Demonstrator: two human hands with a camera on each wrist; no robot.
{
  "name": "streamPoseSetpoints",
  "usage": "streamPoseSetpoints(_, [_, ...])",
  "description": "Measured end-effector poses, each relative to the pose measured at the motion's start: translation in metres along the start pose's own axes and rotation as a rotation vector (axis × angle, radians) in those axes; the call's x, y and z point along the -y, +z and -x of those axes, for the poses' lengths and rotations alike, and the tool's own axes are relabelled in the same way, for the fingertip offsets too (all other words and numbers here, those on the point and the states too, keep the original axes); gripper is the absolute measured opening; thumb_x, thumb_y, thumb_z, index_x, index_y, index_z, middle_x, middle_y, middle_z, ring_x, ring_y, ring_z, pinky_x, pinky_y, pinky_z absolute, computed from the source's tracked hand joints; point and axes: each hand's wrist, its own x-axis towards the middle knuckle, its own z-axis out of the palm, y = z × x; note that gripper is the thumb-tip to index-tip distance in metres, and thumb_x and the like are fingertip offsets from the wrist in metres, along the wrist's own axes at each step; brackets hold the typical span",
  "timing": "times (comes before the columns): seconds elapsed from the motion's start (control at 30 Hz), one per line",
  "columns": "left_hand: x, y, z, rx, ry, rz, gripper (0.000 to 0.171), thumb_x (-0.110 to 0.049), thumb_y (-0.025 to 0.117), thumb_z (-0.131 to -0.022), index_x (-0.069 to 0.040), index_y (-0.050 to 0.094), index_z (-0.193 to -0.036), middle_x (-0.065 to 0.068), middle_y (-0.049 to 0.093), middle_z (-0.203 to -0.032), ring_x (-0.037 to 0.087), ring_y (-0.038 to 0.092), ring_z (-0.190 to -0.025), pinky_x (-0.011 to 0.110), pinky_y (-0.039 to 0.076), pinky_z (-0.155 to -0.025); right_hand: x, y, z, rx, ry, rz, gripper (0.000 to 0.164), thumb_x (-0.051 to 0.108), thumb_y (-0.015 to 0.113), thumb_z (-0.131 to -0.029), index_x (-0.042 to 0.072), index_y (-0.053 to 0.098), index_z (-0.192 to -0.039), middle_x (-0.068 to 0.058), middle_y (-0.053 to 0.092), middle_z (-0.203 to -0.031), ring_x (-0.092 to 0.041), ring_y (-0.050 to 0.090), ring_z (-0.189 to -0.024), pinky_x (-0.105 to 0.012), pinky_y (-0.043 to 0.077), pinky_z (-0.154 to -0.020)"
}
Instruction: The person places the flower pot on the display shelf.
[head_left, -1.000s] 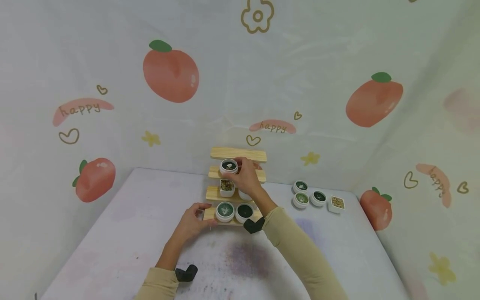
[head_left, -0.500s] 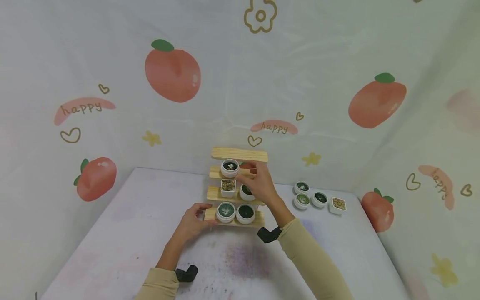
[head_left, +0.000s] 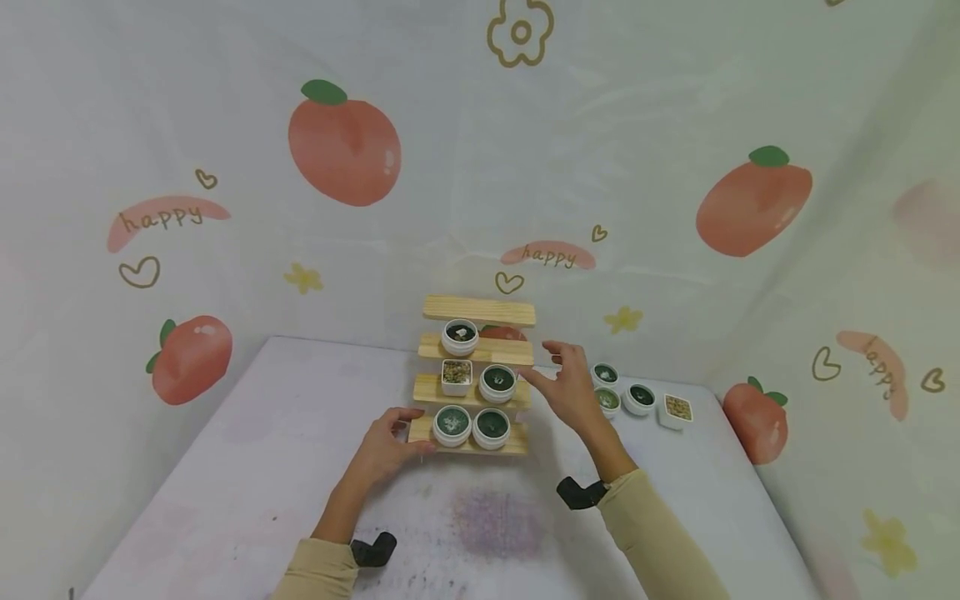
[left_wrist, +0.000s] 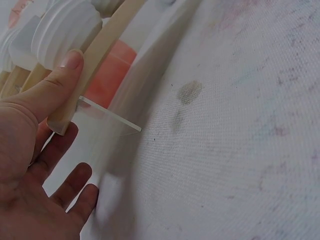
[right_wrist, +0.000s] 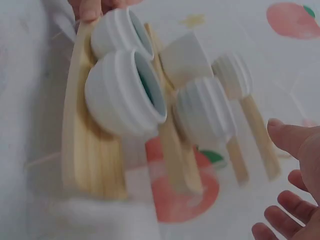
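A tiered stand [head_left: 480, 310] of pale wooden planks on clear supports stands at the back middle of the table. My left hand [head_left: 382, 447] pinches the left end of its lowest plank [left_wrist: 102, 52], thumb on top and a finger beneath. Two white round pots [head_left: 452, 426] with green contents sit on that plank. Above them are a square pot [head_left: 457, 377] with a grainy filling and a round pot [head_left: 498, 384]. One dark-filled round pot [head_left: 460, 337] is on the plank below the top one. To the stand's right, my right hand [head_left: 572, 390] is empty, fingers loosely bent and apart.
Right of the stand, several white pots stand on the table, including a round one [head_left: 640, 399] and a square one [head_left: 676, 411]. A printed cloth wall [head_left: 450, 167] rises directly behind the stand.
My right hand let go of the dark-filled pot on the second plank from the top and drew back to the right, uncovering the pot below. My left hand stays on the stand.
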Motion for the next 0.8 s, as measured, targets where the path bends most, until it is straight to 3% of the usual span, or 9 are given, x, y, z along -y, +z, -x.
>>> streamPoseSetpoints(0.23, [0.0, 0.0, 0.0, -0.002, 0.01, -0.007, 0.069, -0.031, 0.094, -0.073, -0.012, 0.064, -0.132, 0.012, 0.064, -0.137, 0.031, 0.056, -0.123, 0.049, 0.046, -0.103, -0.043, -0.015, 0.013, -0.085, 0.049, 0.06, 0.066, 0.027, 0.079, -0.09, -0.004, 0.05, -0.141, -0.026, 0.044, -0.14, -0.044, 0.048, -0.126, -0.057, 0.044, -0.106])
streamPoseSetpoints(0.43, [-0.001, -0.001, 0.001, -0.004, 0.009, -0.015, 0.069, -0.03, 0.094, -0.072, -0.012, 0.064, -0.132, 0.013, 0.063, -0.137, 0.032, 0.056, -0.124, 0.049, 0.046, -0.103, -0.076, -0.019, 0.024, -0.182, 0.077, 0.098, 0.067, 0.029, 0.077, -0.09, -0.01, 0.05, -0.137, -0.03, 0.045, -0.13, -0.046, 0.047, -0.118, -0.056, 0.043, -0.098])
streamPoseSetpoints(0.6, [0.0, 0.0, 0.0, -0.003, 0.005, -0.006, 0.069, -0.03, 0.094, -0.072, -0.012, 0.064, -0.132, 0.014, 0.063, -0.137, 0.032, 0.056, -0.125, 0.049, 0.046, -0.103, -0.094, -0.024, 0.028, -0.201, 0.192, 0.115, 0.071, 0.029, 0.079, -0.088, -0.008, 0.048, -0.141, -0.032, 0.042, -0.134, -0.049, 0.038, -0.128, -0.061, 0.037, -0.107])
streamPoseSetpoints(0.8, [0.0, 0.0, 0.0, -0.003, 0.002, -0.018, 0.07, -0.031, 0.094, -0.072, -0.012, 0.064, -0.132, 0.013, 0.064, -0.136, 0.031, 0.056, -0.123, 0.047, 0.046, -0.102, -0.115, -0.02, 0.03, -0.226, 0.275, 0.162, 0.074, 0.035, 0.081, -0.087, -0.004, 0.048, -0.141, -0.035, 0.038, -0.138, -0.054, 0.034, -0.131, -0.063, 0.033, -0.107])
